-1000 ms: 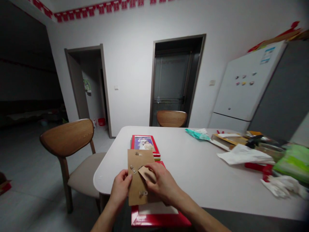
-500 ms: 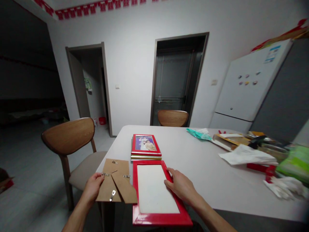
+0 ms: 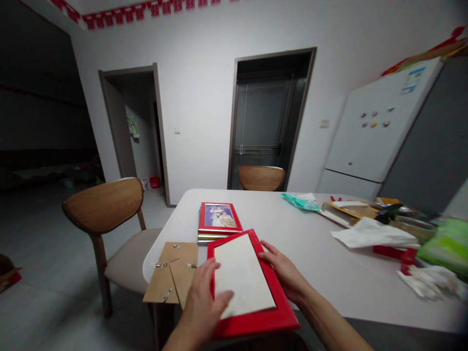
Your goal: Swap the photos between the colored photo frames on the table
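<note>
A red picture frame (image 3: 278, 312) with a white sheet in its back is raised off the white table (image 3: 310, 263), its left side tilted up. My left hand (image 3: 204, 302) grips its left edge, fingers lying over the white sheet. My right hand (image 3: 285, 273) holds the right edge with the fingers underneath. The brown cardboard backing board (image 3: 171, 278) with its fold-out stand and metal clips lies flat at the table's left corner, beside my left hand. Just beyond is a stack of red frames (image 3: 219, 219) with a photo in the top one.
A wooden chair (image 3: 106, 209) stands at the table's left and another chair (image 3: 261, 178) at the far end. Papers (image 3: 369, 234), a teal bag (image 3: 300, 202), green packs (image 3: 446, 243) and other clutter cover the right side. A white fridge (image 3: 376, 131) stands at the right wall.
My left hand set the backing board down on the table corner and moved onto the frame's left edge. Both hands lifted the red frame, tilting it.
</note>
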`<state>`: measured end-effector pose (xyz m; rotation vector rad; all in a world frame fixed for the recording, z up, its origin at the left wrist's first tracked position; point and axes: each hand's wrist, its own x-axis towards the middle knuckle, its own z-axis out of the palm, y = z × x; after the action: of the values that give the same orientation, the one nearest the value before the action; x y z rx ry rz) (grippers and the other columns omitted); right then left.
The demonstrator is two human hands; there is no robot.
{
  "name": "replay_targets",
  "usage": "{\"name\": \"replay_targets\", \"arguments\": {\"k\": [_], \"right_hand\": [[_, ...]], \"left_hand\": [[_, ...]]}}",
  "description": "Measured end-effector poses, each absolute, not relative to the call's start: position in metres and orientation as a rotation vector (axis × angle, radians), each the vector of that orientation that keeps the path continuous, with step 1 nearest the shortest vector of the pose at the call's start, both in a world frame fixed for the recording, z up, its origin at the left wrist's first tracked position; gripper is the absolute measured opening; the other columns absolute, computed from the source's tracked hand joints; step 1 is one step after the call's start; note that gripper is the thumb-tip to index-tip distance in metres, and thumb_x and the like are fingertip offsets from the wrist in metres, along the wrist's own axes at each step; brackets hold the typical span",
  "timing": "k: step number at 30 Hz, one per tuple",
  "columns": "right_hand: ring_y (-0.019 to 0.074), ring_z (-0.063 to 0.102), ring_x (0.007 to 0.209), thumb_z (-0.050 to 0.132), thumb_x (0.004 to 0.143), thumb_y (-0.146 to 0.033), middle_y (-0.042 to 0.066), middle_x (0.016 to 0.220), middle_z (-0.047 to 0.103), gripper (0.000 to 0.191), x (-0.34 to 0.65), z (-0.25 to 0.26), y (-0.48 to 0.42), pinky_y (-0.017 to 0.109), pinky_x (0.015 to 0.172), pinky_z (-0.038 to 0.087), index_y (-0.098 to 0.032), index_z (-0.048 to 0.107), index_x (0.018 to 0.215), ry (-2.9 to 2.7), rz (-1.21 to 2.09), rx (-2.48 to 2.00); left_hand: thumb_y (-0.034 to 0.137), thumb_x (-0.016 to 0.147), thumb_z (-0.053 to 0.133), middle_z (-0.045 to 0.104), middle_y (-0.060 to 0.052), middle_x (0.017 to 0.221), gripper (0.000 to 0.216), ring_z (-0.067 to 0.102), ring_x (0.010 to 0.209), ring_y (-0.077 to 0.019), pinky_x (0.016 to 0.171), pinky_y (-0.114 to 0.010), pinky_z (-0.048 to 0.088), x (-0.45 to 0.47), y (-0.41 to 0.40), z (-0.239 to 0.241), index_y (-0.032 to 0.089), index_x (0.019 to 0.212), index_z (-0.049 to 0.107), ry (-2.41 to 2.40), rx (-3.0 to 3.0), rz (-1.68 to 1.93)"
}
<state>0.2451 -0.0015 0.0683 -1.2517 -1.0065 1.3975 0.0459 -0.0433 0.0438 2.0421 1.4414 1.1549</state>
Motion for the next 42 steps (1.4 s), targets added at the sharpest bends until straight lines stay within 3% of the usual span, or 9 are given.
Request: {"name": "replay_targets", "arguments": {"k": [5, 10, 13, 18, 22, 26, 32, 37, 42], "right_hand": [[0.0115, 0.055, 0.051, 0.053, 0.062, -0.020, -0.003, 0.065, 0.062, 0.065, 0.230, 0.087, -0.012, 0.022, 0.050, 0.044, -0.024, 0.029, 0.123, -1.002, 1.354, -1.099], [0.0083, 0.051, 0.045, 0.055, 0.062, -0.024, -0.002, 0.066, 0.060, 0.057, 0.232, 0.086, -0.007, 0.019, 0.042, 0.040, -0.022, 0.038, 0.116, -1.109, 1.375, -1.097], [0.0080, 0.050, 0.043, 0.056, 0.060, -0.024, -0.002, 0.064, 0.059, 0.056, 0.242, 0.077, 0.000, 0.017, 0.038, 0.036, -0.019, 0.041, 0.114, -1.154, 1.333, -1.225], [0.0102, 0.050, 0.043, 0.046, 0.063, -0.022, -0.003, 0.054, 0.057, 0.047, 0.266, 0.045, 0.014, 0.019, 0.041, 0.037, -0.014, 0.049, 0.108, -1.354, 1.090, -1.449], [0.0154, 0.058, 0.061, 0.042, 0.064, -0.024, 0.004, 0.073, 0.065, 0.043, 0.279, 0.025, 0.022, 0.022, 0.053, 0.040, -0.012, 0.056, 0.103, -1.588, 0.721, -1.660], [0.0191, 0.059, 0.076, 0.042, 0.067, -0.027, 0.008, 0.087, 0.065, 0.038, 0.281, 0.021, 0.022, 0.024, 0.065, 0.040, -0.014, 0.059, 0.099, -1.709, 0.452, -1.820], [0.0202, 0.058, 0.083, 0.041, 0.072, -0.032, 0.009, 0.092, 0.064, 0.034, 0.278, 0.019, 0.020, 0.025, 0.071, 0.038, -0.017, 0.060, 0.096, -1.780, 0.304, -1.908], [0.0205, 0.058, 0.077, 0.040, 0.073, -0.032, 0.010, 0.085, 0.064, 0.029, 0.276, 0.019, 0.018, 0.026, 0.065, 0.037, -0.017, 0.061, 0.087, -1.815, 0.236, -1.962], [0.0204, 0.057, 0.079, 0.040, 0.073, -0.032, 0.010, 0.086, 0.063, 0.029, 0.276, 0.018, 0.016, 0.027, 0.068, 0.038, -0.017, 0.061, 0.086, -1.828, 0.221, -1.961]], "left_hand": [[0.022, 0.064, 0.058, 0.044, -0.013, 0.122, 0.054, 0.040, 0.112, -0.0251, 0.093, -0.043, 0.036, 0.099, -0.065, 0.056, 0.014, 0.115, 0.041, 1.151, 2.389, 1.173], [0.007, 0.068, 0.045, 0.056, -0.009, 0.103, 0.045, 0.052, 0.096, -0.0182, 0.082, -0.033, 0.047, 0.093, -0.063, 0.064, 0.016, 0.113, 0.040, 1.039, 2.501, 1.409], [0.009, 0.072, 0.041, 0.057, -0.007, 0.097, 0.039, 0.055, 0.086, -0.0158, 0.072, -0.028, 0.050, 0.071, -0.060, 0.071, 0.017, 0.110, 0.041, 1.202, 2.274, 1.620], [0.024, 0.072, 0.048, 0.055, -0.007, 0.099, 0.035, 0.057, 0.080, -0.0165, 0.060, -0.025, 0.051, 0.022, -0.062, 0.064, 0.019, 0.106, 0.044, 1.514, 1.697, 1.623], [0.032, 0.066, 0.052, 0.059, -0.007, 0.091, 0.039, 0.060, 0.074, -0.0186, 0.057, -0.027, 0.050, 0.000, -0.067, 0.038, 0.016, 0.102, 0.048, 1.555, 1.453, 1.540], [0.034, 0.069, 0.049, 0.060, -0.005, 0.082, 0.039, 0.060, 0.065, -0.0180, 0.060, -0.031, 0.050, -0.006, -0.067, 0.019, 0.014, 0.102, 0.048, 1.673, 1.623, 1.394], [0.028, 0.075, 0.044, 0.057, -0.009, 0.102, 0.032, 0.056, 0.093, -0.0211, 0.078, -0.035, 0.047, -0.006, -0.067, 0.014, 0.019, 0.105, 0.047, 1.790, 2.113, 1.264], [0.019, 0.067, 0.050, 0.046, -0.011, 0.122, 0.049, 0.040, 0.113, -0.0245, 0.091, -0.041, 0.038, 0.007, -0.070, 0.010, 0.018, 0.116, 0.041, 1.599, 2.582, 1.042], [0.006, 0.056, 0.047, 0.038, -0.012, 0.128, 0.062, 0.035, 0.117, -0.0271, 0.091, -0.044, 0.038, 0.025, -0.061, -0.004, 0.017, 0.118, 0.042, 1.561, 2.741, 0.798]]}}
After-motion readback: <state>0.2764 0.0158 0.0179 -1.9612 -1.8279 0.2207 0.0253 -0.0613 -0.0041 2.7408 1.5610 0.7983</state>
